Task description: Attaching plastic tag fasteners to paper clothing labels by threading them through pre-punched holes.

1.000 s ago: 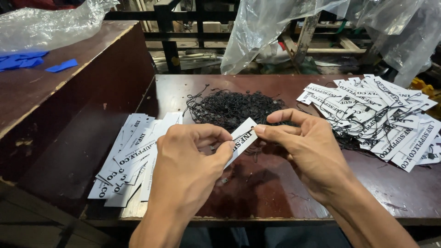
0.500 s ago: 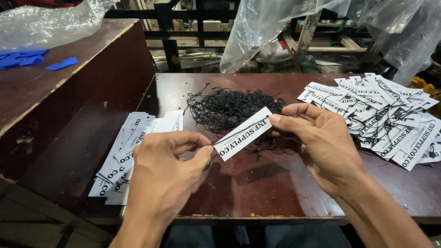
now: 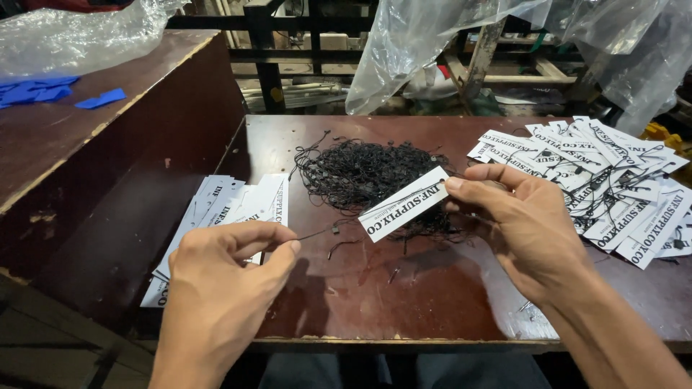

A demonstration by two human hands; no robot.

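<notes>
Fingers of right hand [image 3: 530, 223] pinch white tag [image 3: 404, 204]; left hand [image 3: 227, 277] pinches black string [image 3: 317, 232].

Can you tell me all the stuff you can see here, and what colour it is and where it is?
tag in hand: one, white with black print, held up over the middle of the table
cord: one, thin and black, pulled between the left hand and the tag
heap of cords: one tangled pile, black, middle of the table
plain tags: a fanned stack, white, left part of the table
corded tags: a spread pile, white with black cords, right part of the table
table: one, dark red-brown wood
bench: one, brown, raised, on the left
blue pieces: a few, on the bench
plastic sheets: several, clear, at the back
left hand: fingers pinch the cord
right hand: fingers hold the tag
</notes>
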